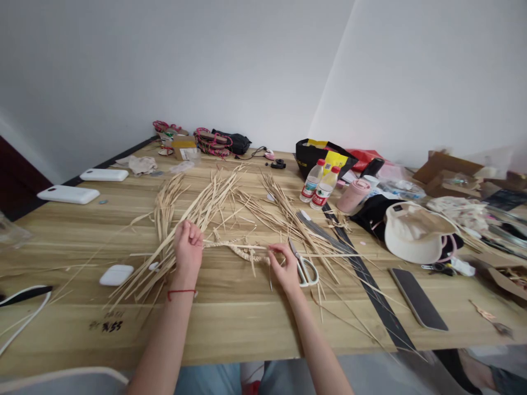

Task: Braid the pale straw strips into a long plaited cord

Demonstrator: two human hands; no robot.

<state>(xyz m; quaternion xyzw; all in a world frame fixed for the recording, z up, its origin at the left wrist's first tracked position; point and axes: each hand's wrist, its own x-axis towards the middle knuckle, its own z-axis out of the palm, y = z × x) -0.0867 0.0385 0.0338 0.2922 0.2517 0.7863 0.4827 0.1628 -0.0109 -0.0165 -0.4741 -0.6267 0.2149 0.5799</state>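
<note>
Straw braid [247, 254] sits mid-frame, between the two hands, with a pale straw strand [234, 245] alongside it. Left hand [189, 241]: closed, fingers curled on the strand's left end, red cord on wrist. Right hand [285, 266]: thumb and index pinched on the strand's right part, at the braid's right end; other fingers hard to read. Thin needle-like piece [270, 278] hangs below those fingertips.

Nearest, bottom centre: person's legs [209, 378] in blue, under the table edge. Dark phone [418, 299] lies lower right on the wood table [247, 340]. Scissors [305, 269] with pale handles lie just beside the right hand. White case [116, 275] is left of the left forearm. Loose straw bundles [212, 200] spread across the centre, past the hands. Pale cap [415, 233] is at right, on dark fabric. Two white devices [69, 194] lie left.

Farther: pink cup [354, 196], two red-capped bottles [319, 185], black and yellow bag [325, 156] upper right of centre; pink-corded items [213, 141] and small box [184, 145] upper left of centre. Grey-white wall [247, 66] behind.
</note>
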